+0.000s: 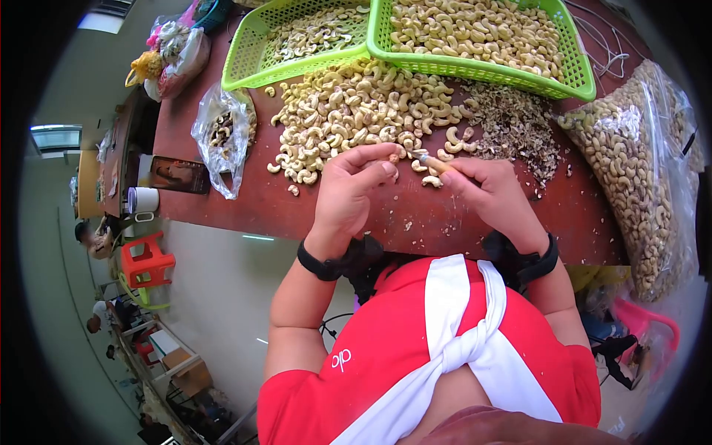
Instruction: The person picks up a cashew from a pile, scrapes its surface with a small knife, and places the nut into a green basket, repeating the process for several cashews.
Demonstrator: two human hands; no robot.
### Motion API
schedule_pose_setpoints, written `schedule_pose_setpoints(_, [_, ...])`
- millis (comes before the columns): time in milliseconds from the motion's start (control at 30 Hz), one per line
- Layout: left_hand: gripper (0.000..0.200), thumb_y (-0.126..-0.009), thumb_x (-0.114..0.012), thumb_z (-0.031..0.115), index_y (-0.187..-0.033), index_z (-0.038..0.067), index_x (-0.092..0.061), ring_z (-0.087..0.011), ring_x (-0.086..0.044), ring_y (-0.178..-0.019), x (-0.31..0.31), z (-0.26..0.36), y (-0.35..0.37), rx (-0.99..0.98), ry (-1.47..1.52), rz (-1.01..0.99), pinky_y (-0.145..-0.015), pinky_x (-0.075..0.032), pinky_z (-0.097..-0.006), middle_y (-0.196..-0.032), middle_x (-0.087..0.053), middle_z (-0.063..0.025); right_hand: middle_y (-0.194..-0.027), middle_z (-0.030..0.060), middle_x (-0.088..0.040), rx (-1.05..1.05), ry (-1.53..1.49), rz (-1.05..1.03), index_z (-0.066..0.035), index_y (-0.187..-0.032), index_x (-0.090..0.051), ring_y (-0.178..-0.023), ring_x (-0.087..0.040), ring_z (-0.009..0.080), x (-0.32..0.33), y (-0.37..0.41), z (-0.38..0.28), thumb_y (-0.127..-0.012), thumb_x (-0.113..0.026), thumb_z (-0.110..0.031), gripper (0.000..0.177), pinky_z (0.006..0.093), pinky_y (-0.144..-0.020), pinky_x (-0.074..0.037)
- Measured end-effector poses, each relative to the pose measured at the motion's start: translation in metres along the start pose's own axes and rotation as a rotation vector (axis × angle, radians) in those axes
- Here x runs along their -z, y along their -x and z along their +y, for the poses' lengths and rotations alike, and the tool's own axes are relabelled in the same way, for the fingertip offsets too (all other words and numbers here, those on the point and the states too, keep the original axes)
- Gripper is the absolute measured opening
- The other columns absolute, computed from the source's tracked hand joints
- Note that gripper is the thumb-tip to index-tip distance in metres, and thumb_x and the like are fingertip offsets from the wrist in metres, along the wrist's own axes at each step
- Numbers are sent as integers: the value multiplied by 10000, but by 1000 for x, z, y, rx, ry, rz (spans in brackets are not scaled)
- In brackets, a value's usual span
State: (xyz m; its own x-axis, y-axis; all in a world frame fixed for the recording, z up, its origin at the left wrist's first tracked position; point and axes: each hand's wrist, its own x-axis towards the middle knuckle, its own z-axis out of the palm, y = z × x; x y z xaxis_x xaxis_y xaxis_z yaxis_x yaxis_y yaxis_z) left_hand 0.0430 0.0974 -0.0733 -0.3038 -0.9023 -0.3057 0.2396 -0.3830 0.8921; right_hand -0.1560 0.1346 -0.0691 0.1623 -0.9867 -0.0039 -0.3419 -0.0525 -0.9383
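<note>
My left hand (350, 185) pinches a cashew nut (395, 158) between thumb and fingertips, partly hidden by the fingers. Closed around the wooden handle of a small knife (436, 164), my right hand (495, 194) points the blade at that nut. Just beyond both hands, a large pile of cashew nuts (356, 107) spreads over the dark red table (311, 215). A few loose nuts lie near the knife. To the right of the pile is a heap of brown skin scraps (515, 122).
Two green baskets of cashews, a left basket (245, 55) and a right basket (475, 70), stand behind the pile. A big clear bag of nuts (645, 170) leans at the right edge. At left are a small plastic bag (222, 137), a phone (178, 175) and a mug (142, 199).
</note>
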Motion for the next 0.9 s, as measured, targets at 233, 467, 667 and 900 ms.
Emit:
schedule_pose_setpoints(233, [185,-764,-554,-33,-945,-52,-521,-144,-581,-691,-12,-18,8,-96,139,161,-636,-513,-266,-829,-569,-92,-555,132,-509,7,7,-105,-12,-821,-600,-459,-461,178,-14,1,1,-794,-552,-203,200,294,-462,-372])
schedule_pose_setpoints(467, [158,-771,-538,-45,-925,-36,-502,-186,-597,-750,-15,-32,10,-116,252,229,-679,-532,-302,-849,-575,-116,-553,140,-518,-32,11,-102,-18,-837,-609,-466,-484,165,-18,0,11,-793,-554,-204,199,295,-463,-375])
schedule_pose_setpoints(667, [187,-774,-529,-58,-957,-38,-498,-225,-599,-813,-20,-42,9,-177,266,226,-709,-535,-322,-871,-578,-149,-544,133,-518,-63,-15,-94,-13,-840,-606,-453,-467,153,-14,-1,13,-793,-554,-206,205,290,-453,-367])
schedule_pose_setpoints(900, [149,-799,-497,-45,-939,-5,-461,-192,-591,-818,-30,-43,8,-256,287,260,-656,-540,-294,-922,-567,-162,-512,96,-496,-107,-54,-145,-14,-848,-610,-451,-428,99,-14,-3,21,-799,-549,-209,210,270,-438,-350])
